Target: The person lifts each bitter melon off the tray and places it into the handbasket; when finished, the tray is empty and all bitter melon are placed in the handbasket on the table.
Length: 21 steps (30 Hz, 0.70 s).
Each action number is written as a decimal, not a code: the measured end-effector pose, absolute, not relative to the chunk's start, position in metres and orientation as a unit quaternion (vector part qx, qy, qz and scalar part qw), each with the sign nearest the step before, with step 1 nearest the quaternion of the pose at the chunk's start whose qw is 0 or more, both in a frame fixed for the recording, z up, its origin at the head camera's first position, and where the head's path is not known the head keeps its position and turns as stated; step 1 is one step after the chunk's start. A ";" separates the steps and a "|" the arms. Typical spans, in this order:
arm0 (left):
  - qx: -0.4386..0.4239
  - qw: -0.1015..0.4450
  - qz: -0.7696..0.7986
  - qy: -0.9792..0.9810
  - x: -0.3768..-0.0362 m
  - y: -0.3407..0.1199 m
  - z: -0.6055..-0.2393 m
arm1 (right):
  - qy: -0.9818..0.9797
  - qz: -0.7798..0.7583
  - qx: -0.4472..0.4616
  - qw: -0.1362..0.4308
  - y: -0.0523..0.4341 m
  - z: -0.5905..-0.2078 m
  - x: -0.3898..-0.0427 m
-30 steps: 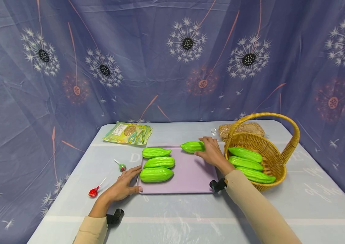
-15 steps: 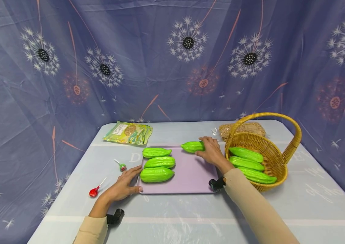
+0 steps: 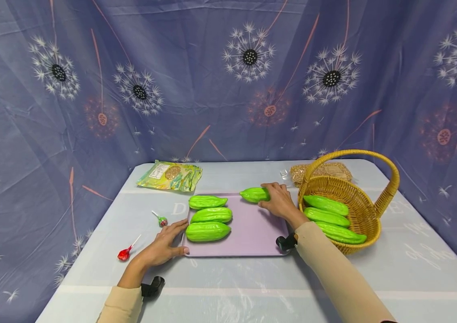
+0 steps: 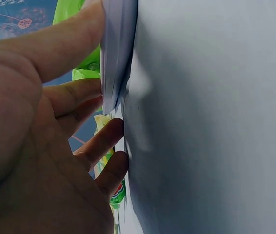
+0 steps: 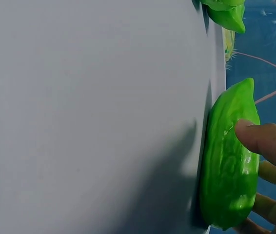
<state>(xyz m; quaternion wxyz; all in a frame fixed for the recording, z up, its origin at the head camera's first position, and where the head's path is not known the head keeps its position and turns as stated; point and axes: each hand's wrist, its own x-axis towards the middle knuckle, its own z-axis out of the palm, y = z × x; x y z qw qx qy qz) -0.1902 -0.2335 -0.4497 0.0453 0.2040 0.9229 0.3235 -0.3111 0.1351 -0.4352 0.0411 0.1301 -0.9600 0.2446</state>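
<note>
On the lilac tray [image 3: 252,235], a bright green ridged bitter melon [image 3: 253,194] lies near the far edge. My right hand [image 3: 280,202] holds its right end; in the right wrist view the thumb [image 5: 255,136] is on top of the melon [image 5: 228,170], with the other fingers partly hidden behind it. Three more bitter melons [image 3: 208,231] lie stacked in a row at the tray's left side. My left hand [image 3: 163,244] spreads at the front left corner, its thumb and fingers touching the tray rim [image 4: 112,58] in the left wrist view.
A wicker basket [image 3: 363,215] with a tall handle stands right of the tray, with three bitter melons [image 3: 327,216] in it. Behind it is a clear bag of brown grains [image 3: 333,169]. A green printed pouch [image 3: 170,176] lies back left; red [image 3: 124,255] and green [image 3: 162,221] lollipops lie left.
My right hand has shifted very slightly left along the bitter melon, which lies in the same spot. My left hand has not moved.
</note>
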 end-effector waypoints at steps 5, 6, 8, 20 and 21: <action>0.204 0.045 0.323 0.923 -0.190 -0.233 -0.450 | -0.958 0.247 0.141 0.043 0.134 -0.435 -0.309; 0.204 0.046 0.323 0.923 -0.190 -0.233 -0.450 | -0.957 0.248 0.143 0.043 0.134 -0.435 -0.308; 0.205 0.047 0.324 0.922 -0.190 -0.234 -0.450 | -0.956 0.248 0.147 0.043 0.133 -0.435 -0.308; 0.210 0.045 0.328 0.920 -0.191 -0.235 -0.450 | -0.957 0.238 0.162 0.039 0.127 -0.434 -0.302; 0.210 0.045 0.328 0.920 -0.191 -0.235 -0.450 | -0.957 0.237 0.163 0.039 0.127 -0.434 -0.301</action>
